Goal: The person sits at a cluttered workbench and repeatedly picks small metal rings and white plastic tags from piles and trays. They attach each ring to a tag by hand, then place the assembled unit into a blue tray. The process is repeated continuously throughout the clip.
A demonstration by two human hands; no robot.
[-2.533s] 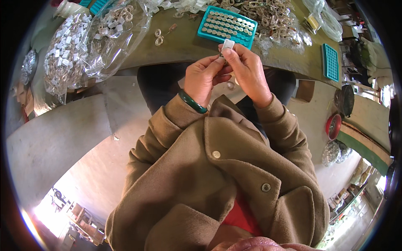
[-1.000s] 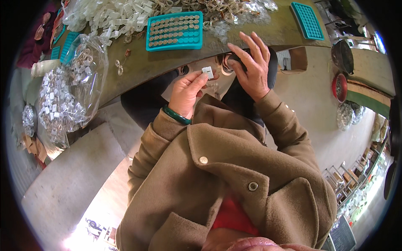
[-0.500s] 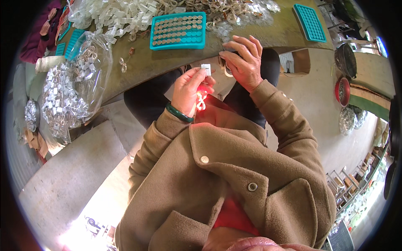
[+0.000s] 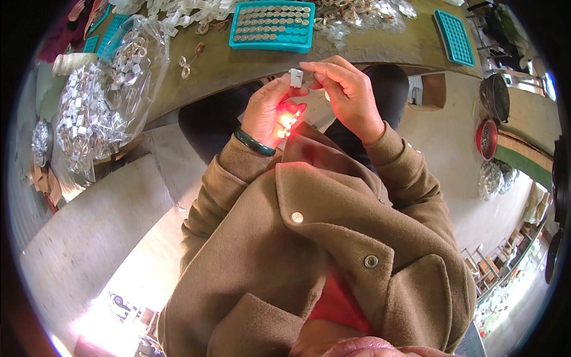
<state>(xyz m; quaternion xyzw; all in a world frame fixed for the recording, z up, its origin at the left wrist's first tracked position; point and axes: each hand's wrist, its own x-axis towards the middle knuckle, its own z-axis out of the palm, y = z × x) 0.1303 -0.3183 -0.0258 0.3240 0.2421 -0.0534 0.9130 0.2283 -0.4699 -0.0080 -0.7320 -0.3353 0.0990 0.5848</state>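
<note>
White plastic, by the look of it, makes up the small box (image 4: 295, 78) in the left hand (image 4: 266, 110). Thumb and fingers pinch it near its left edge, so most of its face is uncovered, likely to leave room for the other hand to get at it. Red lights (image 4: 288, 122) glow under that grip, beside the palm, and tint the coat (image 4: 300, 169) below; they seem to hang there so as not to cover the box.

The right hand (image 4: 351, 92) is raised just beside the box, index finger stretched toward it and thumb lower down. Whether those fingertips touch the box, or pinch something tiny, I cannot tell — the detail is too small. Both hands are over the knees (image 4: 386, 86), just short of the table (image 4: 223, 65).

Straight ahead on the table is a teal tray (image 4: 300, 46), its round metal discs (image 4: 253, 37) set in rows, perhaps for picking one at a time. It sits within easy reach, while a second teal tray (image 4: 455, 37) lies off to the right. Leftward are a loose string (image 4: 185, 68) and a clear bag (image 4: 156, 77) — full of white pieces, presumably bagged to hold them together.
</note>
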